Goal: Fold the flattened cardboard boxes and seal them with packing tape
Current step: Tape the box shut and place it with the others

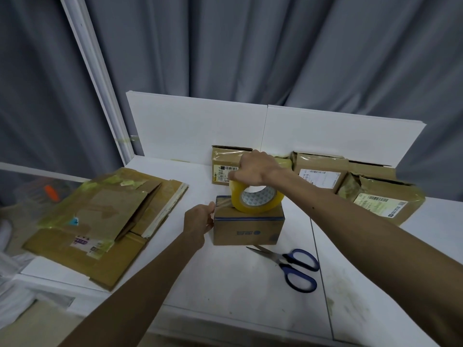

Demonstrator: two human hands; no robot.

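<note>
Small box (248,232): blue print on its front was upside down and too blurred to read.
Rear box (220,159): label carried barcodes; characters were illegible.
Right box (380,205): barcoded label, print was too small.
Flattened cardboard (62,246): sticker text was unreadable.

The tape roll (256,197) is translucent yellow; its core is white, printed with a grey triangle pattern. The small box (248,230) is brown cardboard with a dark blue stripe round its upper edge and blue print on its near face. The scissors (298,269) have blue handles with black inner loops and silver-grey blades. The flattened cardboard stack (100,221) at the bench's left edge is brown, patched with yellow-green tape, and carries a white-and-purple label. The taped boxes (323,167) along the far edge are brown with white barcode labels. The bench (238,284) and back panel (195,126) are white; the curtain (250,46) is blue-grey.
</note>
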